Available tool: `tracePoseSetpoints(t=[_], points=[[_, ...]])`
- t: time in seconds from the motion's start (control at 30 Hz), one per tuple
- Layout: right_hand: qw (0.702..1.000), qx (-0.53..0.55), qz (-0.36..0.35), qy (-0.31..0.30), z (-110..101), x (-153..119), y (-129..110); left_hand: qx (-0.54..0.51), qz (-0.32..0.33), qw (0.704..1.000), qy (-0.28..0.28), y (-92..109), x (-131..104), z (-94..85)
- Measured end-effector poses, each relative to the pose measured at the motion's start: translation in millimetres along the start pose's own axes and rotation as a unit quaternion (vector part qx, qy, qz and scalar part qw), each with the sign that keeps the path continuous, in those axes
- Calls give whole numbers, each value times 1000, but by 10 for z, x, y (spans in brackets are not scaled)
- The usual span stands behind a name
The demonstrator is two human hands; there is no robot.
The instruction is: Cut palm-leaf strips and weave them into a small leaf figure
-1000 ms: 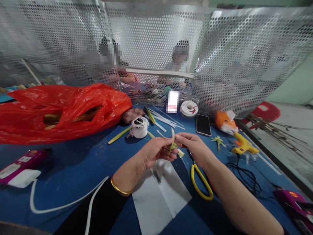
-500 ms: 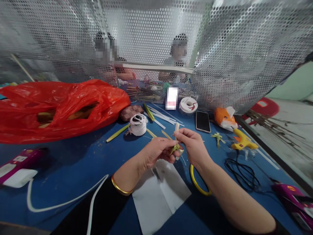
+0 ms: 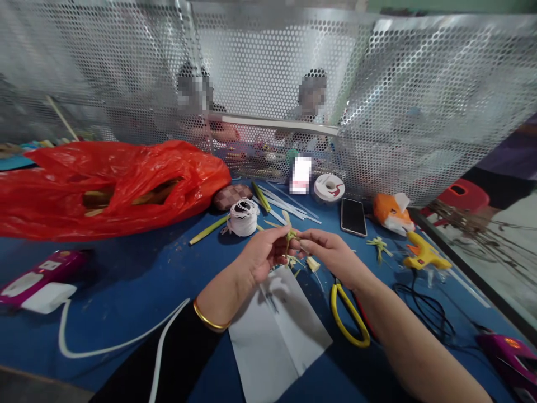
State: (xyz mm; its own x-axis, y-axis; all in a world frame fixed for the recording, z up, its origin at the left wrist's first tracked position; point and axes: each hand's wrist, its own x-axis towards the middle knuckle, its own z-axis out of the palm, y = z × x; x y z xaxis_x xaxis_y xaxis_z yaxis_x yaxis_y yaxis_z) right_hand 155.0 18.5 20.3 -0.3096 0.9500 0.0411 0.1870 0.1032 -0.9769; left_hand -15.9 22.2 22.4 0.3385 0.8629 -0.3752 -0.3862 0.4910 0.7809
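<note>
My left hand [image 3: 262, 249] pinches a small green woven leaf piece [image 3: 290, 235] with strips sticking up and down from it. The fingertips of my right hand [image 3: 325, 249] are closed at the right side of the same piece. Below the hands lie a pale yellowish bit [image 3: 312, 264] and some green leaf scraps on the blue table. A white folded paper [image 3: 277, 336] rests under my left wrist. Yellow-handled scissors [image 3: 335, 313] lie beside my right forearm.
A red plastic bag [image 3: 197, 173] fills the left back. White cord [image 3: 243, 218], white strips, a ribbon spool [image 3: 329, 188], a phone [image 3: 353, 217], a tissue pack [image 3: 392, 212] and a yellow glue gun [image 3: 425, 254] stand around. Two people [image 3: 308, 98] show behind the perforated screen.
The leaf piece has turned in my fingers and moved slightly left. The pale bit now lies on the table, and more of the scissors shows. The view has shifted a little.
</note>
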Motion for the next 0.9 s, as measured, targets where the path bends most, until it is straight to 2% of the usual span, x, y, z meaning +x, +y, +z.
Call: tracePoseSetpoints(t=[0.2, 0.43, 0.53, 0.7, 0.9], points=[[990, -111, -53, 65, -21, 21, 97, 19, 11, 999, -24, -16, -24, 32], [947, -276, -136, 97, -76, -33, 13, 70, 57, 996, 26, -64, -14, 55], [936, -302, -158, 90, -124, -48, -35, 69, 56, 995, 36, -66, 2, 35], [932, -320, -155, 70, -208, -55, -59, 65, 43, 996, 39, -57, 9, 26], [925, -334, -157, 86, -225, -53, -53, 66, 30, 996, 59, -35, 11, 38]])
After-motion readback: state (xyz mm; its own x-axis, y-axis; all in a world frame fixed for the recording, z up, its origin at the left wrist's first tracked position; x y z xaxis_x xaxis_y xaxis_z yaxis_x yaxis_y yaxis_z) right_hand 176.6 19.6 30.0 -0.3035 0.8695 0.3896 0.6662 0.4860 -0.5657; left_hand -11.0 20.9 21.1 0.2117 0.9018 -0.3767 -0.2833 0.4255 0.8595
